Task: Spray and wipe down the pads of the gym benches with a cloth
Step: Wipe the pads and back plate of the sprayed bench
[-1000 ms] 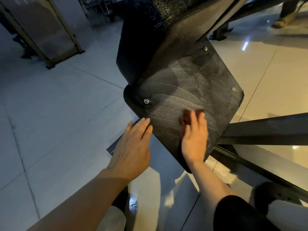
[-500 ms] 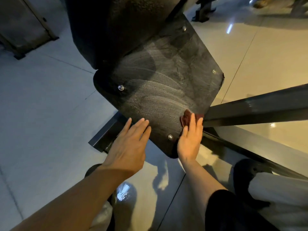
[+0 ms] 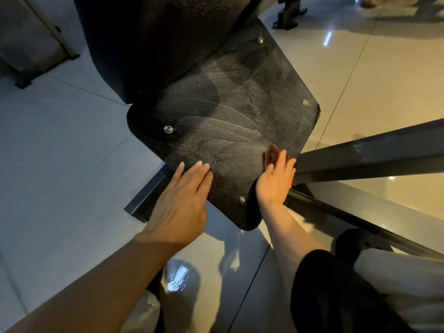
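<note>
A black bench pad (image 3: 228, 121) with bolts at its corners fills the middle of the head view, its surface streaked with wipe marks. Behind it rises a black textured back pad (image 3: 153, 44). My right hand (image 3: 276, 181) lies flat with straight fingers on a reddish-brown cloth (image 3: 272, 153), pressing it against the pad's right edge. My left hand (image 3: 185, 200) is flat, its fingertips resting on the pad's lower left edge. No spray bottle is in sight.
A dark steel frame bar (image 3: 374, 155) runs right from the pad, and another rail (image 3: 360, 224) slants below it. A base foot (image 3: 144, 203) sticks out lower left. The glossy tiled floor (image 3: 60, 164) surrounds the bench. Another machine's base (image 3: 288, 18) stands at the top.
My right hand has slid the cloth from the middle of the pad out to its right edge. The left hand has come to rest on the pad's edge, and the view has shifted closer.
</note>
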Demonstrator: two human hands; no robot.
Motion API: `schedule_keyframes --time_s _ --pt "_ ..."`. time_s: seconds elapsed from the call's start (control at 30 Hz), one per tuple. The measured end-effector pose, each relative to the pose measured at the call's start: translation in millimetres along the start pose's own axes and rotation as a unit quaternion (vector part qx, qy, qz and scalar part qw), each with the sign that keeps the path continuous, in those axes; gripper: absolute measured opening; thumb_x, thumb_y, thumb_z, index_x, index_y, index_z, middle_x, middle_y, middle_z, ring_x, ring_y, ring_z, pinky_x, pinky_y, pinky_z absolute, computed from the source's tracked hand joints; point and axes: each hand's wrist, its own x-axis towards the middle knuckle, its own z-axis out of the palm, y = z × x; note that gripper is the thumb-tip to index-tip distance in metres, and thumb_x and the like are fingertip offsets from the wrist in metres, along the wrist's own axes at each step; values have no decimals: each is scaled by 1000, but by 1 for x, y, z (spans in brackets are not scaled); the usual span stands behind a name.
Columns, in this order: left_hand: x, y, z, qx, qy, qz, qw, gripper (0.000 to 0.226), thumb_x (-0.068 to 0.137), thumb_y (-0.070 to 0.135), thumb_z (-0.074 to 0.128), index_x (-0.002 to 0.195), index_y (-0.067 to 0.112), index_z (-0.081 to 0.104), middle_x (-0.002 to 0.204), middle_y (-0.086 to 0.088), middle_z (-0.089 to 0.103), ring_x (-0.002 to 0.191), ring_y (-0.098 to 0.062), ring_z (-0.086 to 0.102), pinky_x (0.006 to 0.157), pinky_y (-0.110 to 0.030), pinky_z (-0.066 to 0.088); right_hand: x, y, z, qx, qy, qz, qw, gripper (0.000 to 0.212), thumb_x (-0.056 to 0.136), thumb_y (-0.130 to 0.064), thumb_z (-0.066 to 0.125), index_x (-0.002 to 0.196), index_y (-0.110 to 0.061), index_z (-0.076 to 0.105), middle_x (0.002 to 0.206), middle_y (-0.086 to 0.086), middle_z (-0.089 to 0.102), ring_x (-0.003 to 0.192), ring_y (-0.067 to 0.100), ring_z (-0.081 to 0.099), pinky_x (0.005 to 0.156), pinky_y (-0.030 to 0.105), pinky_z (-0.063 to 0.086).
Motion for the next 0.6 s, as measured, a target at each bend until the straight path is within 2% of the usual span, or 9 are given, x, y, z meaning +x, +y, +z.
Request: schedule_keyframes --time_s 0.03,0.1,0.2,0.27,0.33,0.4,0.47,0.5,0.6 --pt "2 -1 -1 -2 4 -4 1000 72 63 10 83 129 -5 57 135 -21 56 130 -36 49 109 -54 23 -6 -12 4 -9 9 7 1000 53 104 -19 34 155 -19 18 162 13 8 148 35 8 119 50 11" --pt "8 -1 -4 -9 13 -15 1000 73 65 10 82 131 -5 55 136 -21 55 132 -35 47 111 -53 23 -29 -43 19 -12 7 -113 994 54 103 -23 38 154 -19 20 162 14 10 148 36 7 118 53 9" --pt "20 -2 -9 -50 28 -52 997 76 71 9 77 140 -3 46 143 -19 49 138 -31 40 117 -45 16 -48 -81 33 18 -106 -364 925 52 103 -23 36 153 -25 24 163 8 8 150 30 -2 119 50 -1" --pt "27 -5 -12 -39 25 -64 997 76 73 10 76 141 -3 44 145 -19 46 139 -30 39 117 -45 13 -26 -83 29 0 -128 -420 899 51 103 -23 36 153 -29 25 163 5 9 150 28 0 120 51 2" --pt "33 -7 -15 -28 13 -61 998 74 76 13 76 141 -3 43 147 -19 43 141 -30 36 117 -45 11 3 -63 21 -23 -74 -358 930 51 104 -23 35 153 -29 24 163 4 10 150 29 4 120 52 6" --pt "39 -10 -17 -36 19 -64 997 72 80 15 73 143 -2 41 150 -18 39 143 -29 30 118 -44 7 33 -38 8 -13 -15 -187 982 51 105 -20 34 154 -26 22 163 8 11 149 31 10 119 54 11" --pt "44 -12 -19 -40 27 -66 997 72 80 16 73 142 -2 42 150 -18 40 143 -29 30 117 -45 7 45 -32 1 -10 13 -20 1000 52 105 -20 33 155 -23 20 163 11 10 148 34 12 118 55 13" --pt "48 -13 -20 -40 32 -69 996 72 80 16 73 142 -2 42 150 -17 40 143 -29 31 117 -45 8 42 -40 4 -22 20 3 1000 52 105 -21 33 155 -22 19 163 12 9 148 35 10 118 56 12" --pt "62 -18 -25 -40 57 -83 994 74 79 15 72 144 -1 40 151 -16 40 144 -26 29 118 -42 7 15 -89 29 -22 -5 -199 980 53 104 -23 35 155 -23 20 163 11 8 149 35 3 119 55 3"
